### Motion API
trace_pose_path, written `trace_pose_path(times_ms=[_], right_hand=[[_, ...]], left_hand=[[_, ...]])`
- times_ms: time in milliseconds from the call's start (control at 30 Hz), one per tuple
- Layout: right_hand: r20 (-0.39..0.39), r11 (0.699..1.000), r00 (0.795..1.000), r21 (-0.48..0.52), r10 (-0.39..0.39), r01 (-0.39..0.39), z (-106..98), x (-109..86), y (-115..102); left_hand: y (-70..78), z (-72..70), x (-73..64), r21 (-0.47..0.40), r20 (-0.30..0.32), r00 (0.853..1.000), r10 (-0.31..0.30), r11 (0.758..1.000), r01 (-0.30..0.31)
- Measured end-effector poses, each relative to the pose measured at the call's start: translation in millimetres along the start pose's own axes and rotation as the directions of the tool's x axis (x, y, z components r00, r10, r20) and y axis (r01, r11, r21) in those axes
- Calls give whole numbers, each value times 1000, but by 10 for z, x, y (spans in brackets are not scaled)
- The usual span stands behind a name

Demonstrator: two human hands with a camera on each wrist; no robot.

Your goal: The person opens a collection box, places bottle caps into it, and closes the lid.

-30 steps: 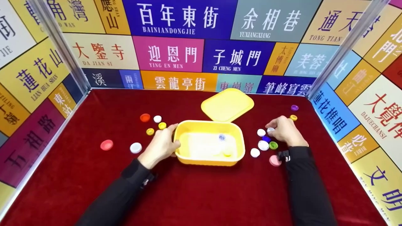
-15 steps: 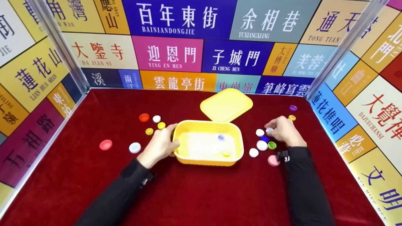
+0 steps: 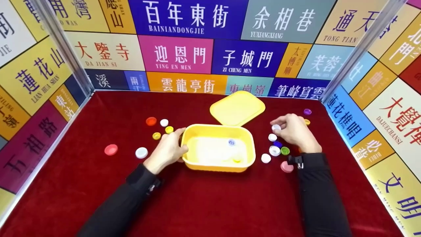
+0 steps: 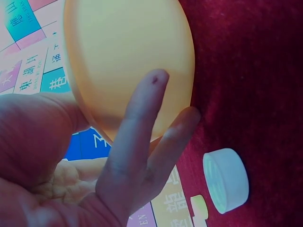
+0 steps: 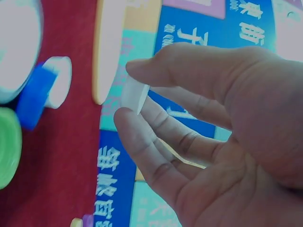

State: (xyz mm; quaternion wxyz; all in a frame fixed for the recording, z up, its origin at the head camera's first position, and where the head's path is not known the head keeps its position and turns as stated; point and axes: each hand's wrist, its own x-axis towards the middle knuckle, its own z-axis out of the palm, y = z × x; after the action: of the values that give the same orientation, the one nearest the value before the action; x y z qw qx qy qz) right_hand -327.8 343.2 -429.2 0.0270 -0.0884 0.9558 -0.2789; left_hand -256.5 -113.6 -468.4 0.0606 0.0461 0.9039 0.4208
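My left hand (image 3: 166, 148) grips the left end of a yellow plastic box (image 3: 217, 167), thumb at the rim and fingers against the outside wall. A blue-white cap (image 3: 232, 142) and a yellow cap (image 3: 236, 158) lie inside. To the right, my right hand (image 3: 297, 133) pinches a white bottle cap (image 5: 134, 94) between thumb and fingertips, raised off the cloth. Below that hand lie another white cap (image 3: 272, 137), a blue cap (image 3: 278, 144), a larger white cap (image 3: 274, 151), a green cap (image 3: 285, 150) and a pink cap (image 3: 287, 166).
Behind the box lies a yellow lid (image 3: 237, 108). Left of it are a red cap (image 3: 151, 121), a pinkish-red cap (image 3: 111, 149), a white cap (image 3: 141, 152) and small yellow caps. A purple cap (image 3: 307, 112) sits far right. Printed panels (image 3: 177, 54) enclose the red cloth (image 3: 210, 200).
My right hand has lifted the white cap and moved slightly left and away from me with it. My left hand keeps its hold on the box, which stays in place.
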Motion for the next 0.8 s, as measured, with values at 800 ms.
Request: trace_pose_path(times_ms=[800], right_hand=[[59,908,910,-76,-409,413,784,-143,-1052]], left_hand=[[-4,2,-2,-5,8,1000,2,1000,-2]])
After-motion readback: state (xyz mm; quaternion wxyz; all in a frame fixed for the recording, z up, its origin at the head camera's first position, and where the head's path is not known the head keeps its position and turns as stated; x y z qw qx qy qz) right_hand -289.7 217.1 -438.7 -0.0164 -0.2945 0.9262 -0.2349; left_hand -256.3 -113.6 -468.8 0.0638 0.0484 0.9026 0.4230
